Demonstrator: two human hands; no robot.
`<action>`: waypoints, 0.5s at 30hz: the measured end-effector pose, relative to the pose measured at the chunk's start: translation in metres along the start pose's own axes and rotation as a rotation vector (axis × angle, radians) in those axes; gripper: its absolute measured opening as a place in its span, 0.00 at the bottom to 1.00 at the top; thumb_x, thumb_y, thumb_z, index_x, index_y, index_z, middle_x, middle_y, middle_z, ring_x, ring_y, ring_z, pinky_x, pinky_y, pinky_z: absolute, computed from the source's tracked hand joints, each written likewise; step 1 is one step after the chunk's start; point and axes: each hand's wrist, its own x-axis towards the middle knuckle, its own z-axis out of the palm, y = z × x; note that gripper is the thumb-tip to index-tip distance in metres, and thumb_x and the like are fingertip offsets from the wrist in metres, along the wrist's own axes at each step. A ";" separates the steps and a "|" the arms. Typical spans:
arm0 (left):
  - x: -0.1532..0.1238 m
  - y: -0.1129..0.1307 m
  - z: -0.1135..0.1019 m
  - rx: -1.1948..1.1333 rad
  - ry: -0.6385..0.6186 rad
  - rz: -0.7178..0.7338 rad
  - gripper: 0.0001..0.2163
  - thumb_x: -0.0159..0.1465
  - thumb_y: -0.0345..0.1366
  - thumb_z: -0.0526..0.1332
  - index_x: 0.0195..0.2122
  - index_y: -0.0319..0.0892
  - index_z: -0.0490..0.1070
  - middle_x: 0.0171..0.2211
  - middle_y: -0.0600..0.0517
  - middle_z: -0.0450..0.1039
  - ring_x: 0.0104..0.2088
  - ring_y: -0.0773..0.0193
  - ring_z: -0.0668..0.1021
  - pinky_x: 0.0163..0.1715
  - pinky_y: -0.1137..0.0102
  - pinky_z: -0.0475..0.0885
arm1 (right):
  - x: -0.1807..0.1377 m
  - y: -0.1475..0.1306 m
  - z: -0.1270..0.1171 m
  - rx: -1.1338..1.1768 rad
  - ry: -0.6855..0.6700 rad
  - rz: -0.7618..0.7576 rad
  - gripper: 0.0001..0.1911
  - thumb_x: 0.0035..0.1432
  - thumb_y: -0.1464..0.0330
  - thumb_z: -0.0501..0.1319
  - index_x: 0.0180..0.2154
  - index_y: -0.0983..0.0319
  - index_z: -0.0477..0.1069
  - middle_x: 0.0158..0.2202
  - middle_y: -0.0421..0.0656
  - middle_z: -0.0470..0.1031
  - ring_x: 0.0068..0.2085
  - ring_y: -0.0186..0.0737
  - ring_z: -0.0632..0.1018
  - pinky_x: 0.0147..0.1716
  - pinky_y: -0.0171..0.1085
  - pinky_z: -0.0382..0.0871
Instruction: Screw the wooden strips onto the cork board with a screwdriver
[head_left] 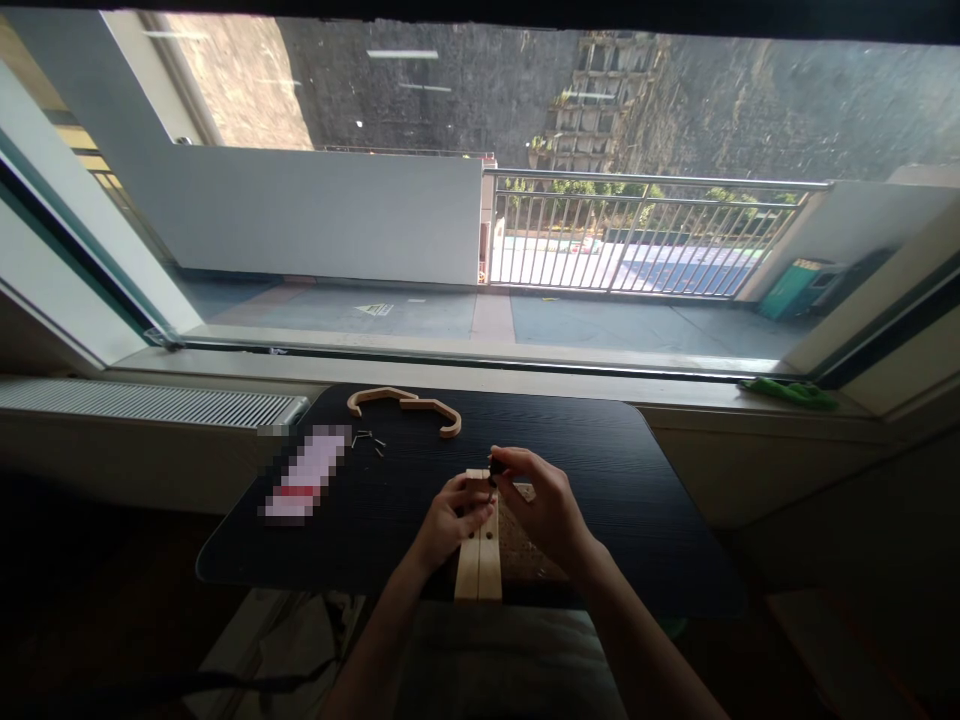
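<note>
Two pale wooden bars (478, 560) lie side by side on the dark table (630, 480), reaching toward me past its front edge. My left hand (448, 520) grips them near their far end, fingers curled round the wood. My right hand (541, 503) pinches a small dark part (495, 466) just above the bars' far end. A cork-like board (517, 550) lies under my right hand.
A curved wooden piece (405, 405) lies at the table's far side, with several small dark screws (369, 440) beside it. A blurred white packet (306, 482) rests at the left. A radiator (142, 402) runs along the left wall; a green object (793, 392) sits on the windowsill.
</note>
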 end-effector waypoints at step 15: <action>0.001 0.001 0.000 0.030 0.011 0.025 0.08 0.57 0.41 0.69 0.33 0.44 0.83 0.47 0.45 0.76 0.49 0.52 0.76 0.53 0.61 0.71 | 0.008 -0.002 -0.001 -0.027 -0.036 -0.001 0.13 0.63 0.70 0.61 0.49 0.58 0.72 0.40 0.45 0.77 0.32 0.35 0.78 0.31 0.35 0.75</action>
